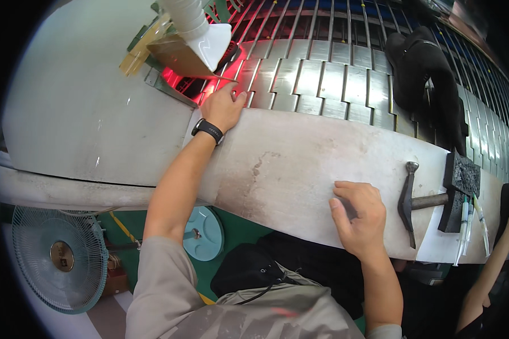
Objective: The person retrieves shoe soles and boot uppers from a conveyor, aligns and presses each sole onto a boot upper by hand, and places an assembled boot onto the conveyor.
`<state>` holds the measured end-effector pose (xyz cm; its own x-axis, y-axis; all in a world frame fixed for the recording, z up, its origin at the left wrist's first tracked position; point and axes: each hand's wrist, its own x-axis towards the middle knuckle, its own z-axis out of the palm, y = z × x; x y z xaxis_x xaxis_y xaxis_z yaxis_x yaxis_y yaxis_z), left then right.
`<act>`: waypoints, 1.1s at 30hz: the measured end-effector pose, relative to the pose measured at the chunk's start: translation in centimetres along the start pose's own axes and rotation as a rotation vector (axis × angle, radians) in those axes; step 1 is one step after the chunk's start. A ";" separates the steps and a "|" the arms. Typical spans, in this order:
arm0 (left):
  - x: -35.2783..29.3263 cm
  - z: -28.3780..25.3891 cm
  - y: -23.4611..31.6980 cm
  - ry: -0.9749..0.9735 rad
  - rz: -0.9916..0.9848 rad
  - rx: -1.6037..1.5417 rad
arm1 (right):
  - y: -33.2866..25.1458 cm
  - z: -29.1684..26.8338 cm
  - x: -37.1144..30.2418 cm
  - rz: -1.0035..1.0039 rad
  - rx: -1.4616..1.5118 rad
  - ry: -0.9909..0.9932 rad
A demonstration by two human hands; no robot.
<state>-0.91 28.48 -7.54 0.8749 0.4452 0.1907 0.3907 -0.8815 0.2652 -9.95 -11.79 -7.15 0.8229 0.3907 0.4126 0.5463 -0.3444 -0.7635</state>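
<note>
My left hand point(221, 107), with a black watch point(208, 130) on its wrist, reaches over the far edge of the worktop point(288, 164) to the metal conveyor point(300, 79). Its fingertips are next to the lower edge of a brown flap point(184, 55) in front of a red-lit opening; thumb and forefinger are apart, and nothing shows in them. Dark items lie in the red light, too shaded to name. My right hand point(363, 217) hovers over or rests on the worktop's near edge, thumb and fingers apart, holding nothing. To its right lies a hammer point(408, 200).
Black boots point(421, 73) stand on the conveyor at far right. A black block point(461, 181) and several syringes point(465, 226) lie beside the hammer handle. A white hose point(186, 17) hangs above the flap. A fan point(59, 257) and blue stool point(206, 234) stand lower left. Another person's arm point(492, 271) is at right.
</note>
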 end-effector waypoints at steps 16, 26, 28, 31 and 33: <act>1.9 3.5 5.6 0.186 0.396 -0.330 | -1.3 2.3 0.9 0.079 -0.143 0.027; 10.6 5.7 5.0 -0.398 0.268 0.033 | -1.6 2.1 1.6 0.091 -0.081 0.042; 7.3 5.8 5.1 -0.408 0.398 0.151 | -1.4 1.9 1.5 0.093 -0.073 0.049; 4.8 3.0 6.0 -0.536 0.399 0.127 | -1.5 1.9 1.8 0.073 -0.049 0.044; 4.2 2.3 5.8 -0.476 0.462 0.087 | -1.7 1.9 1.8 0.045 -0.029 0.042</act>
<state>5.67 24.88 -7.41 0.9809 -0.0818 -0.1766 -0.0505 -0.9833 0.1749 -9.68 -8.90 -6.02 0.8525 0.3380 0.3988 0.5120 -0.3858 -0.7674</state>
